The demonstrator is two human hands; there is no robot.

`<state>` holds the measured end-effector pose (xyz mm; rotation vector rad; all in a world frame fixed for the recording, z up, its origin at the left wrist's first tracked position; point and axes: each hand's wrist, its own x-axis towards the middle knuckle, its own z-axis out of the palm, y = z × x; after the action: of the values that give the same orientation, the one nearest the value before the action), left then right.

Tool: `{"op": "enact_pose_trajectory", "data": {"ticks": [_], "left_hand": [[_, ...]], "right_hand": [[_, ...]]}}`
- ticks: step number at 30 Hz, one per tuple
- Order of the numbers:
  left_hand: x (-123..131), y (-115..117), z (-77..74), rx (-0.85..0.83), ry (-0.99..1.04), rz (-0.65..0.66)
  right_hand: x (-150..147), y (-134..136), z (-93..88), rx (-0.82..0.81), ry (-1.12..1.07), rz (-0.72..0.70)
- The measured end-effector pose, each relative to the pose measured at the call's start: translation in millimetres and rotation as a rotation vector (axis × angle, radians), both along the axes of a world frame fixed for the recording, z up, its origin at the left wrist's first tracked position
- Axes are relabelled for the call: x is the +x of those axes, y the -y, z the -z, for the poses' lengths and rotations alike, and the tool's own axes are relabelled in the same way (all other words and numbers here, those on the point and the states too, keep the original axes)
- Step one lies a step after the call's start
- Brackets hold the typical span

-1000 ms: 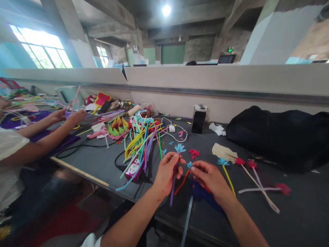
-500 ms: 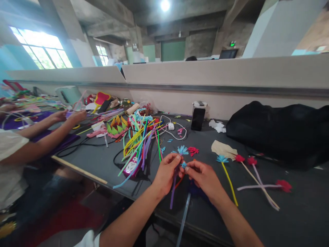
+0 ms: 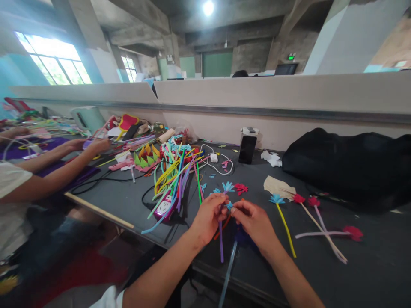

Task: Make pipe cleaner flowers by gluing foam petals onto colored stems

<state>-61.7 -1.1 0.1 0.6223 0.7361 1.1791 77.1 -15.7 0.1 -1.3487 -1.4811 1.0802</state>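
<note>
My left hand (image 3: pixel 208 216) is closed on a purple pipe cleaner (image 3: pixel 221 246), whose lower end hangs below the fingers. A blue fringed flower head (image 3: pixel 228 187) shows just above those fingertips, at the pipe cleaner's upper end. My right hand (image 3: pixel 252 216) pinches a small blue fuzzy piece (image 3: pixel 229 205) against the left fingers. Below the right hand lies a dark blue object, mostly hidden, with a pale translucent rod (image 3: pixel 229 271) reaching past the table edge. Loose red pieces (image 3: pixel 240 188) lie just beyond the hands.
Right of me lie a yellow-stemmed blue flower (image 3: pixel 282 222), several red flowers (image 3: pixel 353 233) and a black bag (image 3: pixel 346 167). A phone (image 3: pixel 247 149) leans upright at the back. Leftward are bundled pipe cleaners (image 3: pixel 170 175), a power strip (image 3: pixel 164 207) and a co-worker's hands (image 3: pixel 99 145).
The purple pipe cleaner's lower end has swung right and hangs more upright. My left hand has turned slightly; the right keeps its pinch on the blue piece.
</note>
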Motion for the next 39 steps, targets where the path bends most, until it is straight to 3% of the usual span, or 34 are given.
{"op": "enact_pose_trajectory", "data": {"ticks": [10, 15, 18, 24, 30, 35, 39], "left_hand": [[-2, -2, 1.5, 0.051, -0.075, -0.076], [-9, -8, 3.4, 0.093, -0.076, -0.153], [-8, -7, 2.7, 0.088, -0.071, -0.121], [1, 0, 4.1, 0.065, -0.075, -0.077], [7, 5, 1.3, 0.057, -0.044, -0.032], [7, 5, -3.1, 0.030, -0.025, -0.019], [6, 5, 0.7, 0.030, -0.006, -0.015]], "right_hand": [[1, -1, 6.4, 0.013, 0.032, 0.014], [3, -3, 16.2, 0.100, 0.255, -0.044], [3, -3, 15.9, 0.186, 0.343, 0.022], [0, 5, 1.7, 0.382, 0.258, 0.061], [0, 9, -3.6, 0.314, 0.205, 0.097], [9, 7, -7.5, 0.306, 0.069, 0.212], [6, 6, -5.2, 0.286, 0.100, 0.135]]}}
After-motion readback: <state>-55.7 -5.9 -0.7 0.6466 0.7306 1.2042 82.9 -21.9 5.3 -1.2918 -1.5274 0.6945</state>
